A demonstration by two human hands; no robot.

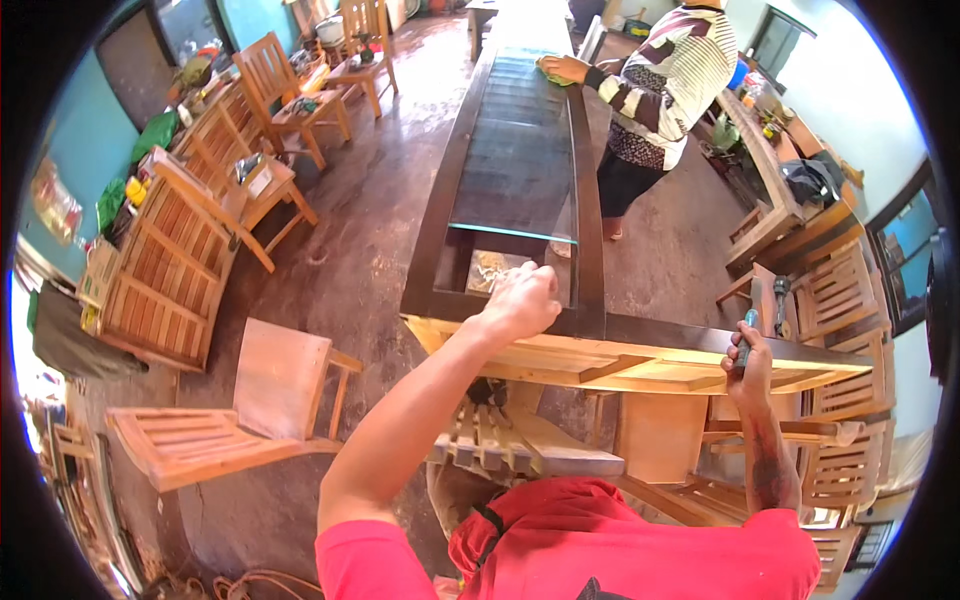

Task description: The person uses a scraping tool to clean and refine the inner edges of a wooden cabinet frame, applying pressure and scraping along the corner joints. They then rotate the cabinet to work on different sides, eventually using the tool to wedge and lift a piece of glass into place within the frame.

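Note:
A long dark-brown wooden frame [588, 200] stretches away from me, with a dark glass panel [515, 150] set in it. My left hand [525, 300] is over the frame's near end, fingers pinched together; what they hold, if anything, is hidden. Just beyond the fingers, in the gap below the glass edge, lies a pale patch with small light pieces [488, 270]. My right hand [750, 362] is wrapped round a tool with a teal handle [747, 338], beside the right part of the dark-edged, pale wooden panel [560, 362]; the tool's working end cannot be made out.
Across the frame a person [670, 90] presses a yellow-green cloth [553, 70] on the glass. Wooden chairs [285, 95] and a slatted bench [170, 270] line the left. A tilted chair [285, 380] stands nearer. A cluttered bench [765, 180] and stacked chairs [845, 370] are at right.

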